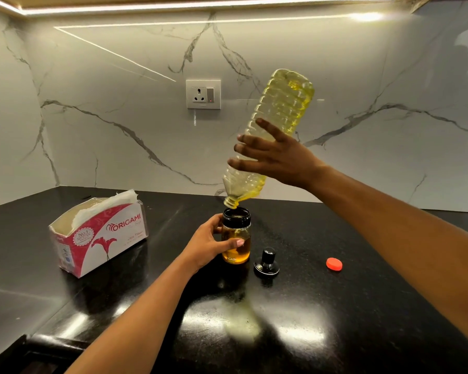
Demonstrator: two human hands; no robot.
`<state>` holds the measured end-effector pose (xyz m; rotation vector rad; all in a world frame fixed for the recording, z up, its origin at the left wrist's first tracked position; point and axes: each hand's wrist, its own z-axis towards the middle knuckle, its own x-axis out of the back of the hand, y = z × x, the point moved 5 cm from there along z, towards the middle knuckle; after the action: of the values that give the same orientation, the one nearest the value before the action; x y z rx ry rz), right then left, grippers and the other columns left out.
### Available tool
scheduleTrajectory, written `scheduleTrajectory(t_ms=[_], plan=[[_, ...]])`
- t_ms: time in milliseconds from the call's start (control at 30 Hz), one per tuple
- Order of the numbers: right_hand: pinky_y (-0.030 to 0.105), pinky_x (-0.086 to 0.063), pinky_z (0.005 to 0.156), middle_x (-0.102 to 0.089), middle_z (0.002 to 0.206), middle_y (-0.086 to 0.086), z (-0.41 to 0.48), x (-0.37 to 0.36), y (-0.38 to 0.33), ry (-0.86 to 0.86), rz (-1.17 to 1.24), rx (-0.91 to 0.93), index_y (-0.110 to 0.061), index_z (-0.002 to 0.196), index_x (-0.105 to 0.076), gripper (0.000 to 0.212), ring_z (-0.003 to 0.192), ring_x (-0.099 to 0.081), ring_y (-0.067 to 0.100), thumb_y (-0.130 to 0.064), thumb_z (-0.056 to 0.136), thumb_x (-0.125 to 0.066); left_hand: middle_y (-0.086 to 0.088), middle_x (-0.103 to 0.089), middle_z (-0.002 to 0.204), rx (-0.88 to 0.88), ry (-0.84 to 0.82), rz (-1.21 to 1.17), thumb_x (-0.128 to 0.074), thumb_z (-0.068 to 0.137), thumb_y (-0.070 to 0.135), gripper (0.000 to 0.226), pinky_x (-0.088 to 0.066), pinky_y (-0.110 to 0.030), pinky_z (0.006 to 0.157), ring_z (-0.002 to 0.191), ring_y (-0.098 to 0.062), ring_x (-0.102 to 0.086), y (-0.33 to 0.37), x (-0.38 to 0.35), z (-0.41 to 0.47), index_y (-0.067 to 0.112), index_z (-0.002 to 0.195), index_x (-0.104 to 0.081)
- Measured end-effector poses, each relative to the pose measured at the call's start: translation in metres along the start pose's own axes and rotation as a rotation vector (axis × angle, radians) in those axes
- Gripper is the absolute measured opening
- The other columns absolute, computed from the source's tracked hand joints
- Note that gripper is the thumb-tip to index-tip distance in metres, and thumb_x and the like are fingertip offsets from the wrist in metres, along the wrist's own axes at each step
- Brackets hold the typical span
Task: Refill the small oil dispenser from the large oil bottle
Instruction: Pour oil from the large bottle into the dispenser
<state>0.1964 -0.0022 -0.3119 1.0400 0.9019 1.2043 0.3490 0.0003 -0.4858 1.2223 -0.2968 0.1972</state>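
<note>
- Two hands shared the pour: the right hand [277, 156] gripped the large oil bottle [283, 106], fingers spread across its ribbed body and thumb hidden, while the left hand [210, 245] curled round the small oil dispenser [238, 255], which stood on the black countertop [349, 314].
- Tilted steeply, the bottle's neck hung just above the dispenser's open mouth, and a thin stream of oil fell inside.
- Pouring well, on this evidence, called for a steady tilt, the neck centred over the rim, a firm hold on the glass, and easing back before the oil neared the top; the level was hard to read behind the thumb.
- Counted: one bottle, one dispenser, one black dispenser lid [267, 263] just beside it, one red cap [334, 264] farther right, one open tissue box [103, 238] to the left, one wall socket [203, 94].
</note>
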Motion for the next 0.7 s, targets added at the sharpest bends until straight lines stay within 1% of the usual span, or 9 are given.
scheduleTrajectory(t_ms=[33,133,167,267,367,400,467,567,700], plan=[[0.053,-0.018,0.112,-0.057,0.127,0.006,0.0009,-0.0004,-0.0006,-0.005,0.000,0.001,-0.024,0.134,-0.040,0.063,0.126,-0.048,0.027,-0.001,0.077,-0.055,0.008,-0.065,0.112,-0.001,0.001,-0.001,-0.082,0.071,0.026,0.060,-0.044,-0.022,0.085,0.110,-0.002,-0.055,0.0001,0.0001,-0.0001,0.028,0.124,-0.054],[0.054,-0.022,0.109,-0.057,0.127,0.006,-0.0003,-0.0023,-0.0058,-0.021,-0.023,0.080,-0.024,0.134,-0.040,0.065,0.125,-0.049,0.027,-0.003,0.076,-0.060,0.009,-0.065,0.110,-0.005,0.001,-0.009,-0.081,0.072,0.023,0.059,-0.043,-0.017,0.081,0.107,0.001,-0.055,0.0023,-0.0011,-0.0016,0.028,0.124,-0.054],[0.054,-0.023,0.109,-0.057,0.126,0.006,-0.0012,-0.0022,-0.0036,-0.023,-0.018,0.065,-0.025,0.134,-0.040,0.065,0.125,-0.049,0.027,-0.004,0.076,-0.060,0.008,-0.065,0.110,-0.003,0.000,-0.014,-0.081,0.072,0.023,0.058,-0.043,-0.017,0.080,0.107,0.001,-0.055,0.0025,-0.0009,-0.0016,0.028,0.124,-0.054],[0.054,-0.022,0.111,-0.058,0.125,0.005,-0.0020,-0.0030,0.0022,-0.038,-0.006,-0.011,-0.025,0.133,-0.041,0.065,0.124,-0.050,0.027,-0.006,0.075,-0.062,0.005,-0.065,0.112,0.001,0.000,-0.019,-0.082,0.071,0.025,0.060,-0.044,-0.020,0.084,0.109,-0.002,-0.055,0.0009,-0.0007,-0.0013,0.029,0.124,-0.054],[0.054,-0.022,0.109,-0.058,0.125,0.005,-0.0035,-0.0040,-0.0035,-0.032,-0.020,0.055,-0.025,0.133,-0.042,0.068,0.124,-0.050,0.027,-0.005,0.073,-0.067,0.006,-0.065,0.113,0.002,0.004,-0.022,-0.083,0.070,0.026,0.061,-0.045,-0.023,0.087,0.110,-0.003,-0.056,-0.0007,-0.0004,-0.0002,0.030,0.124,-0.054],[0.054,-0.022,0.110,-0.058,0.125,0.005,-0.0038,-0.0037,-0.0027,-0.031,-0.015,0.042,-0.025,0.133,-0.041,0.067,0.124,-0.050,0.027,-0.005,0.074,-0.066,0.006,-0.065,0.113,0.003,0.003,-0.021,-0.083,0.070,0.026,0.061,-0.045,-0.024,0.088,0.110,-0.004,-0.056,-0.0010,-0.0003,0.0003,0.030,0.124,-0.054],[0.054,-0.019,0.111,-0.058,0.125,0.005,-0.0033,-0.0027,0.0005,-0.042,-0.008,-0.006,-0.025,0.133,-0.041,0.063,0.124,-0.050,0.027,-0.004,0.076,-0.059,0.005,-0.066,0.113,0.002,-0.001,-0.020,-0.083,0.070,0.026,0.061,-0.044,-0.024,0.088,0.111,-0.004,-0.055,-0.0011,-0.0003,0.0008,0.031,0.123,-0.054],[0.054,-0.020,0.110,-0.058,0.125,0.005,-0.0045,-0.0035,-0.0027,-0.041,-0.016,0.037,-0.024,0.133,-0.042,0.059,0.125,-0.049,0.027,0.000,0.079,-0.046,0.006,-0.065,0.113,0.003,-0.001,-0.020,-0.083,0.070,0.027,0.061,-0.045,-0.025,0.090,0.111,-0.004,-0.055,-0.0020,-0.0007,0.0009,0.032,0.123,-0.054],[0.053,-0.015,0.111,-0.059,0.124,0.006,-0.0079,-0.0038,-0.0004,-0.056,-0.001,-0.012,-0.023,0.132,-0.042,0.057,0.123,-0.050,0.028,0.000,0.080,-0.045,0.006,-0.066,0.111,0.000,0.006,-0.011,-0.083,0.069,0.029,0.061,-0.046,-0.031,0.094,0.111,-0.006,-0.056,-0.0027,0.0003,0.0009,0.032,0.123,-0.054]])
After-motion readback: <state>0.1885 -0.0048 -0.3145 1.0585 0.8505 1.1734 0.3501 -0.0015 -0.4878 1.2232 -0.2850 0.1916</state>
